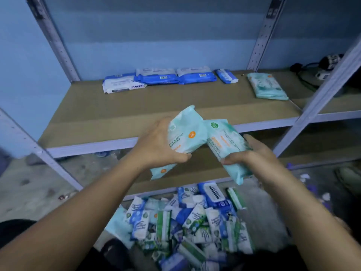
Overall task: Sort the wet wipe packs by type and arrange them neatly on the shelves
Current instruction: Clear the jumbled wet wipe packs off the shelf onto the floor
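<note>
Above the heap of mixed wet wipe packs (191, 222) on the floor, both hands are raised in front of the upper shelf board (117, 118). The left hand (156, 147) has fingers and thumb wrapped round a pale teal pack (187, 132). The right hand (254, 153) clasps a second teal pack (224, 141) the same way, and the two packs touch near their upper ends. On the shelf board a row of blue-and-white packs (160, 78) lies along the back, a small blue pack (226, 75) just beside it, and a lone teal pack (267, 87) lies apart to the right.
</note>
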### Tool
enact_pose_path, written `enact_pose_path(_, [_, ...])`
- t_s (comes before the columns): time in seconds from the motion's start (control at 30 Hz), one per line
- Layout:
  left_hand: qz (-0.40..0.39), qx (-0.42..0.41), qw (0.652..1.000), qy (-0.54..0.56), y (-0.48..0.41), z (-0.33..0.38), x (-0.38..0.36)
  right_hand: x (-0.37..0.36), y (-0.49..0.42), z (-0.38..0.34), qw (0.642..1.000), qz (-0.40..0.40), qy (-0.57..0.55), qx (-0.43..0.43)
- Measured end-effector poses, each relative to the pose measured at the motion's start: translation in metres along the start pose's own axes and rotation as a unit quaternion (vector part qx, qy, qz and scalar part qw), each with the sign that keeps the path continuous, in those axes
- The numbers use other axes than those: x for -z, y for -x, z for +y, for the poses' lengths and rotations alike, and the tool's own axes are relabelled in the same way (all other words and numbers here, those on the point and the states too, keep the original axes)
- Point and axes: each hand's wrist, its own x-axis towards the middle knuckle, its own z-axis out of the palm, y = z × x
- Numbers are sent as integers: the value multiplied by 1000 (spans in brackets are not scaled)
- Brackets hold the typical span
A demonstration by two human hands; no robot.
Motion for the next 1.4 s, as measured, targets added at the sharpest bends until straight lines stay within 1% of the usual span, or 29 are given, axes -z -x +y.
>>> enact_pose_path(0.13, [-117, 7, 993, 0, 28, 8, -43, 2, 10, 57, 998, -12, -5, -55])
enact_pose_path(0.23, [-169, 53, 984, 17, 38, -12, -89, -11, -5, 98, 993, -21, 9, -117])
enact_pose_path(0.33, [-187, 132, 973, 6, 47, -48, -140, -35, -22, 136, 983, -48, 34, -174])
enact_pose_path(0.43, [-209, 225, 952, -3, 59, -85, -183, -60, -40, 182, 973, -52, 69, -214])
enact_pose_path(0.53, [-210, 281, 936, -20, 64, -114, -214, -82, -49, 213, 961, -61, 137, -234])
enact_pose_path(0.6, [-202, 300, 931, -44, 64, -127, -229, -94, -52, 229, 948, -74, 192, -243])
enact_pose_path(0.67, [-196, 304, 929, -71, 64, -135, -241, -104, -54, 245, 935, -74, 243, -246])
enact_pose_path(0.77, [-206, 289, 929, -101, 66, -146, -256, -114, -52, 269, 924, -74, 305, -220])
enact_pose_path(0.83, [-225, 279, 927, -108, 70, -153, -264, -121, -48, 284, 913, -95, 345, -198])
enact_pose_path(0.93, [-227, 269, 929, -115, 72, -159, -270, -128, -44, 297, 894, -127, 393, -173])
enact_pose_path(1.1, [-227, 262, 929, -131, 71, -158, -267, -127, -50, 301, 897, -124, 389, -166])
enact_pose_path(1.23, [-214, 255, 933, -136, 70, -152, -261, -124, -51, 289, 903, -106, 390, -146])
enact_pose_path(1.33, [-186, 245, 944, -120, 64, -146, -251, -126, -54, 271, 902, -110, 390, -148])
enact_pose_path(1.4, [-159, 215, 957, -113, 56, -138, -240, -127, -60, 248, 911, -100, 381, -125])
